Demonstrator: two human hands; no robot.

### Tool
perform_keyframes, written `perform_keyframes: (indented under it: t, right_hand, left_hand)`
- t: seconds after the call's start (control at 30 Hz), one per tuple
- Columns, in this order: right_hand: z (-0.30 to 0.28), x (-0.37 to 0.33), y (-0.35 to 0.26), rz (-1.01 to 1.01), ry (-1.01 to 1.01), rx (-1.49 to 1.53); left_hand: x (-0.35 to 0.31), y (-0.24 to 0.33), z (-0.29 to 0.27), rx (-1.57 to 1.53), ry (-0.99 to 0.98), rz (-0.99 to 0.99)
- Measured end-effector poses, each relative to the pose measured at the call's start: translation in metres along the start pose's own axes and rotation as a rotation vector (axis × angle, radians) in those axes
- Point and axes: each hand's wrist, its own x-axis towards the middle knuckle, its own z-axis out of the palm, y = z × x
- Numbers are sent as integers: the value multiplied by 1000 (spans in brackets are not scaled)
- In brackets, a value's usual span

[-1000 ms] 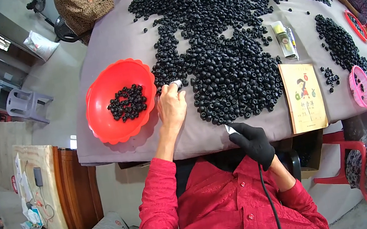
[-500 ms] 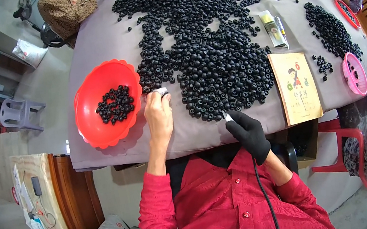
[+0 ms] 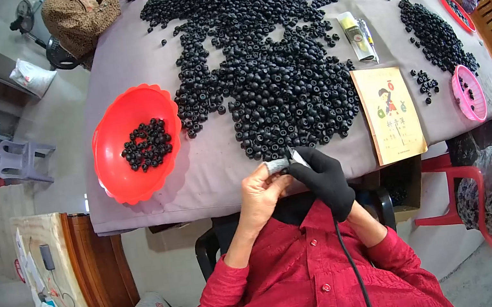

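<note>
We see the ungloved left hand (image 3: 260,196) together with the black-gloved right hand (image 3: 327,184), just short of the heaped black pieces (image 3: 290,107) on the table (image 3: 201,193), the right clamped on a pale-tipped tool (image 3: 298,158) mostly hidden, and we cannot tell whether the left pinches anything

A grey-clothed table (image 3: 139,61) bears black beads (image 3: 292,100); a red bowl (image 3: 108,144); a yellow booklet (image 3: 391,119).

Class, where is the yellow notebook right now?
In the head view, the yellow notebook lies on the table, right of the big pile of black pieces, up and right of the gloved right hand.
</note>
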Motion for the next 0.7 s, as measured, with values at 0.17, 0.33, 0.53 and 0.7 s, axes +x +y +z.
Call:
perform_keyframes:
  t: [0.17, 0.33, 0.53, 0.7]
  right_hand:
    - [0, 1, -1, 60, -4, 6]
    - [-2, 2, 13, 21, 20, -1]
    - [-17, -4, 0, 55, 138, 37]
    - [-29, -7, -12, 80, 145, 68]
  left_hand:
    - [1, -3, 4, 30, -84, 81]
    - [4, -3, 0, -135, -120, -21]
    - [2, 3, -7, -209, -102, -107]
    - [2, -6, -12, -141, -151, -83]
